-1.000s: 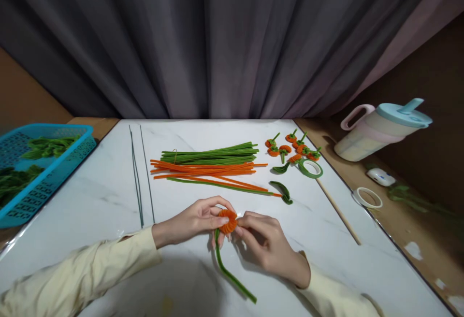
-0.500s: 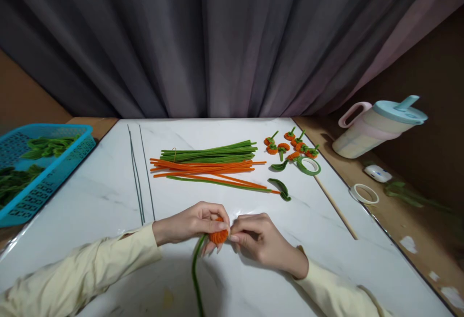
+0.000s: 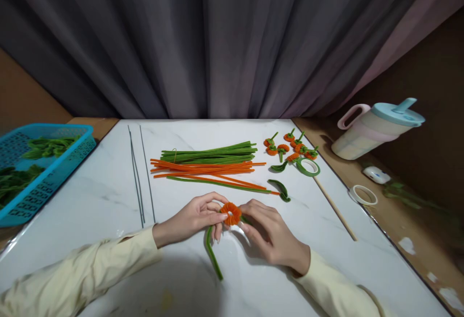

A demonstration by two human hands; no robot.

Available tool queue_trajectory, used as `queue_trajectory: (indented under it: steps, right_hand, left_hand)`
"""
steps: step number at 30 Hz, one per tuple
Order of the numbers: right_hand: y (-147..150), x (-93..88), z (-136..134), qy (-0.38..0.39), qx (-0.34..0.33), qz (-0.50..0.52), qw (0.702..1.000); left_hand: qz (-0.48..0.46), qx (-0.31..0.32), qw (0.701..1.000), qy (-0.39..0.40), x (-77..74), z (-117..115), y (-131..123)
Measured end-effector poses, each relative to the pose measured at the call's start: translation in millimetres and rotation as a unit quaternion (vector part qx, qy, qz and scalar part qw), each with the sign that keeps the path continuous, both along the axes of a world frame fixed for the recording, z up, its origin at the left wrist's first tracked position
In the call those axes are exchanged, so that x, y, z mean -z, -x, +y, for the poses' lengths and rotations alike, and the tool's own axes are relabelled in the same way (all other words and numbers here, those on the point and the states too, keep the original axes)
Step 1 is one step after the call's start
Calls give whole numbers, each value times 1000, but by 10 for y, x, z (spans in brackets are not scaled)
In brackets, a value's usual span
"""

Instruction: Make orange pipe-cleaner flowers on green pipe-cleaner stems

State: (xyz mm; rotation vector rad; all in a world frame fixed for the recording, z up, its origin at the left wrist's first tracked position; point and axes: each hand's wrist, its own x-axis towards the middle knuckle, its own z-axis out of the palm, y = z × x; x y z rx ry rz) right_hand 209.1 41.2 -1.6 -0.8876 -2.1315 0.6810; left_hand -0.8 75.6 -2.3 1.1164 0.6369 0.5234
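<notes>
My left hand pinches a ribbed orange pipe-cleaner ring, its round opening turned up toward me. A green pipe cleaner hangs below the left fingers, and a short green part of it shows at the ring's right side. There my right hand has thumb and fingers closed around the green part, close to the ring. Beyond the hands lie a bundle of green pipe cleaners and a bundle of orange pipe cleaners. Curled dark green leaf shapes rest to their right.
Several small orange pumpkins with green stems sit at the back right, near green tape and a wooden stick. Thin wires lie left. A blue basket, a cup and white tape flank the table.
The orange ring has moved up and right and turned so its opening shows. The hanging green pipe cleaner now shows a shorter length, and green shows by the right fingers.
</notes>
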Motion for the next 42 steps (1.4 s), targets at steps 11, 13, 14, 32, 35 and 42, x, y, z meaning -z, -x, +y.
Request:
queue_trajectory:
  steps: [11, 13, 14, 32, 35, 42]
  right_hand:
    - [78, 96, -30, -96, 45, -120, 987]
    - [79, 118, -26, -118, 48, -127, 984]
    - [80, 125, -24, -125, 50, -131, 982]
    - [65, 83, 33, -118, 112, -143, 976]
    - [98, 68, 33, -120, 85, -169, 975]
    - [153, 107, 3, -85, 50, -204, 974]
  left_hand:
    - [59, -85, 991, -87, 71, -83, -39]
    - [65, -92, 989, -91, 81, -98, -47]
    - [68, -96, 989, -91, 81, -104, -50]
    - [67, -108, 990, -64, -10, -103, -63]
    - [85, -97, 989, -68, -4, -118, -70]
    - [126, -103, 976, -143, 34, -138, -64]
